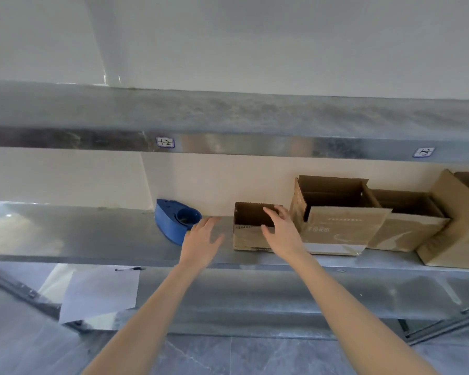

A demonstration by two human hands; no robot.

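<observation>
Right hand (282, 234) at small carton (246, 239), left hand (201, 242) spread, shelf label "1-2" (165, 142)

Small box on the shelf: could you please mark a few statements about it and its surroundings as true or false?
1. The small box is open at the top. True.
2. The left hand holds the blue dispenser. False: its fingers are straight and hold nothing, and it reaches in between the dispenser and the small box.
3. The right hand is at the small box's right front. True.
4. The larger boxes stand left of the small box. False: they stand to its right.
5. A paper sheet lies on the level below the shelf. True.
</observation>
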